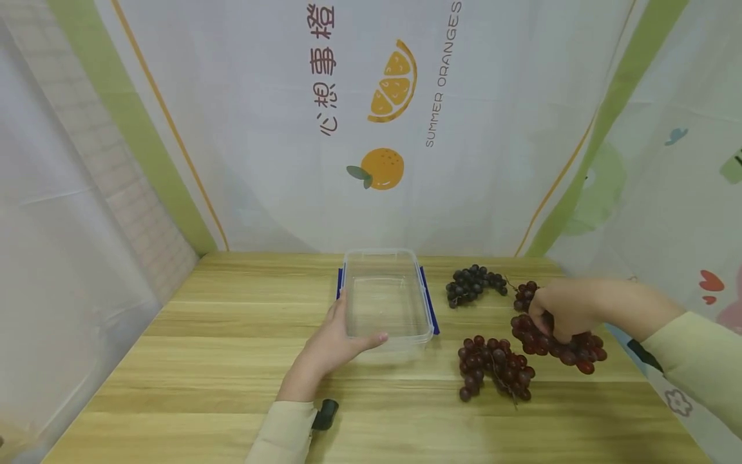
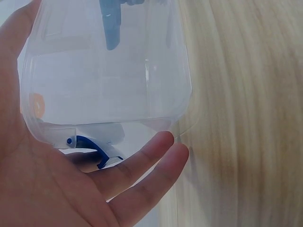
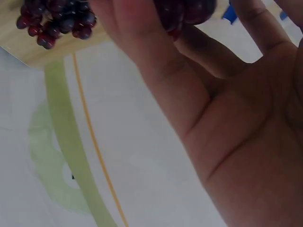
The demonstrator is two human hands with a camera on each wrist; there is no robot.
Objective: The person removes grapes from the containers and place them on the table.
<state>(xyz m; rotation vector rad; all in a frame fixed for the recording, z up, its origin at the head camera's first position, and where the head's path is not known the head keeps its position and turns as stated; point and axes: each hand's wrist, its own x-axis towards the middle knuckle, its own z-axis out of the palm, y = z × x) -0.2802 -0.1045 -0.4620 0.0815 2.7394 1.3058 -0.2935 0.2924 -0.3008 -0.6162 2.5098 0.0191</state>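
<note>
A clear plastic food container [image 1: 382,340] with blue side clips [image 1: 429,299] stands mid-table. My left hand [image 1: 333,345] rests against its near left corner, the thumb along the near side and the fingers by the left wall. In the left wrist view these fingers [image 2: 142,165] look nearly straight beside a blue clip [image 2: 94,147]. To the right, my right hand [image 1: 565,309] pinches a bunch of red grapes [image 1: 580,353] from above; its fingertips are partly hidden. In the right wrist view, dark grapes [image 3: 191,10] show between thumb and fingers.
Another red grape bunch [image 1: 493,367] lies nearer, right of the container. Farther back lie a black grape bunch [image 1: 472,283] and a red one [image 1: 525,295] partly behind my right hand. A printed white curtain [image 1: 278,161] hangs along the wooden table's [image 1: 203,361] back edge.
</note>
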